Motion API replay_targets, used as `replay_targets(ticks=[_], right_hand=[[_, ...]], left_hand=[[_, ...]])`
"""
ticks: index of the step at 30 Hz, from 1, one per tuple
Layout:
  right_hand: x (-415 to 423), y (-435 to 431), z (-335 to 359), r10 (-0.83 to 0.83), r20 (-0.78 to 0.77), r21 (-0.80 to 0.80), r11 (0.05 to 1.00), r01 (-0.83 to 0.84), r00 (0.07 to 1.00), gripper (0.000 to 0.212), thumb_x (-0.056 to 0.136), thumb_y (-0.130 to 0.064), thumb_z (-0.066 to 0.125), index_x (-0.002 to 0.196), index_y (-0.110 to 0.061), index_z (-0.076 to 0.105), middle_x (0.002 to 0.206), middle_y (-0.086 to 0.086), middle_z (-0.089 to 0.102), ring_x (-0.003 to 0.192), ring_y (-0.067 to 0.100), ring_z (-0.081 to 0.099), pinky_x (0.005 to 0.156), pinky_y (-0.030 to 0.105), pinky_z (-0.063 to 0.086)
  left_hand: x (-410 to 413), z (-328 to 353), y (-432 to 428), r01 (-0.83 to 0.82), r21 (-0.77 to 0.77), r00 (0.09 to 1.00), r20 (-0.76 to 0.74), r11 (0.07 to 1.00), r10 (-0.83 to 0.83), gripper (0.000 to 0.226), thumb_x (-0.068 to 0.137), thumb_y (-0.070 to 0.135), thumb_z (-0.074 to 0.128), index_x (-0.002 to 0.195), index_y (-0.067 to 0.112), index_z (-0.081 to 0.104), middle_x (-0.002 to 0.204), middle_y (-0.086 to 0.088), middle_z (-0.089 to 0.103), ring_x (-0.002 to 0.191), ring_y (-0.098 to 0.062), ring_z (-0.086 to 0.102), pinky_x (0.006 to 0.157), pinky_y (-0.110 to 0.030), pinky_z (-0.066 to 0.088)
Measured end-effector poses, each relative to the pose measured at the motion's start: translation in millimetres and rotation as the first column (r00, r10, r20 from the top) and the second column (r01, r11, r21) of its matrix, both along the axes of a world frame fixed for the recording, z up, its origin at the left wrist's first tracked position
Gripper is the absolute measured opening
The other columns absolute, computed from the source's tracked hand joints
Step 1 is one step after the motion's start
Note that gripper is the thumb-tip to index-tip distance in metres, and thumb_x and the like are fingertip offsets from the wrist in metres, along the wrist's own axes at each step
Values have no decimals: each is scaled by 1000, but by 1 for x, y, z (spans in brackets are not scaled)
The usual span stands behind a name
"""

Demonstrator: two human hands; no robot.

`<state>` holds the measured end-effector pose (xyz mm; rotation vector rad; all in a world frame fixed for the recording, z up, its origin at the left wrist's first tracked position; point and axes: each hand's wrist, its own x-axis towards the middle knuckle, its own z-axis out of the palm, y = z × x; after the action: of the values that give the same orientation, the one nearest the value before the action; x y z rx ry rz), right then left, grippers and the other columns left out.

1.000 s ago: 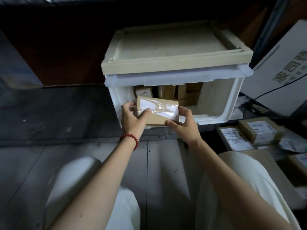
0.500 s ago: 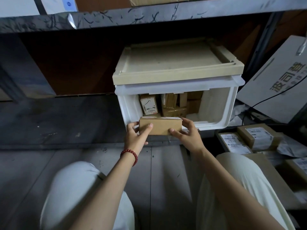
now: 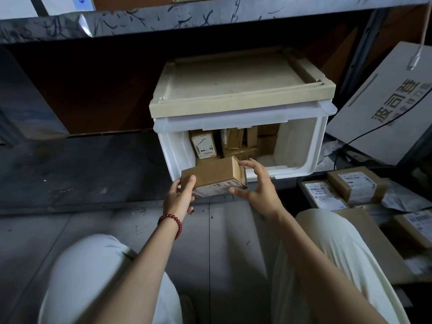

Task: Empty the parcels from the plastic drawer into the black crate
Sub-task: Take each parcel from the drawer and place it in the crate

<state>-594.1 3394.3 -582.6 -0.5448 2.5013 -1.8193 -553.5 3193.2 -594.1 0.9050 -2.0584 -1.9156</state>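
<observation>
Outside drawer (image 3: 300,146), parcel (image 3: 210,176) pinched between fingers (image 3: 189,184)

A small brown cardboard parcel (image 3: 210,176) tilts just before the open white plastic drawer (image 3: 299,148); left hand (image 3: 180,197) grips its left end, right hand (image 3: 259,190) pinches its right end. More cardboard parcels (image 3: 205,143) sit inside.

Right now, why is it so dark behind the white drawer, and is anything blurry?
Head view: the shelf shades the recess behind the plastic drawer nearly black; the held parcel looks sharp; glare glints on the shelf's metal edge.
</observation>
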Motion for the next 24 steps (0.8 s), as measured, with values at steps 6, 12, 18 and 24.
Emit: replay_targets(ticks=[6, 12, 18, 24], right_hand=[[-1, -5, -7, 99, 175, -151, 986, -73, 980, 59, 82, -19, 75, 130, -29, 41, 130, -13, 46, 126, 12, 43, 100, 27, 38], [-8, -8, -17, -35, 270, -212, 973, 95, 962, 52, 88, -6, 65, 131, -23, 41, 126, -6, 50, 116, 9, 49, 77, 9, 47], [-13, -9, -24, -146, 357, -235, 942, 240, 923, 47, 90, -6, 64, 131, -16, 42, 119, -1, 56, 103, 10, 55, 75, 11, 45], [-15, -10, -25, -178, 387, -287, 909, 301, 905, 34, 92, -18, 64, 119, -21, 44, 111, -1, 64, 91, 5, 63, 72, 15, 47]], left_hand=[[3, -2, -2, 24, -68, 1000, 16, 997, -23, 54, 79, 71, 53, 118, 32, 54, 119, -1, 60, 113, -26, 56, 98, -49, 47], [7, 13, 8, 129, -49, 972, -192, 990, -137, 60, 68, 62, 73, 118, 39, 50, 119, 4, 56, 105, -12, 58, 83, -35, 53], [8, 15, 10, 187, -245, 934, -257, 951, -250, 55, 74, 39, 77, 119, 47, 46, 127, 16, 49, 117, -10, 49, 82, -20, 46], [7, 10, 10, 172, -288, 951, -200, 942, -235, 60, 76, 38, 78, 125, 44, 44, 126, 5, 55, 115, -9, 50, 73, -9, 39]])
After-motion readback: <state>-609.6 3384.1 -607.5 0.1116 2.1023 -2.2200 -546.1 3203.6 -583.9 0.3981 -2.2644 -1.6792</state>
